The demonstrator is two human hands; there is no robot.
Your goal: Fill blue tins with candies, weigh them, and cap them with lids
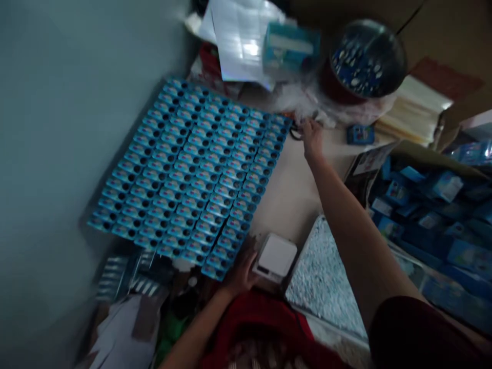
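Observation:
Rows of small blue boxes (192, 174), each with a dark round spot, lie packed together in a slanted block on the table. My left hand (242, 274) is at the block's near corner, fingers apart, beside a white digital scale (275, 256). At the far right corner of the block, my right hand (313, 136) reaches across the table with its fingers drawn together. A black loop (295, 132), perhaps a handle, shows right by those fingers. Blur hides what they hold.
A tray of pale small pieces (323, 277) stands right of the scale. Behind are a metal pot (367, 61) with blue and silvery items, crumpled plastic (295, 97) and a single blue box (360, 134). A large carton of blue packs (434, 205) is at right.

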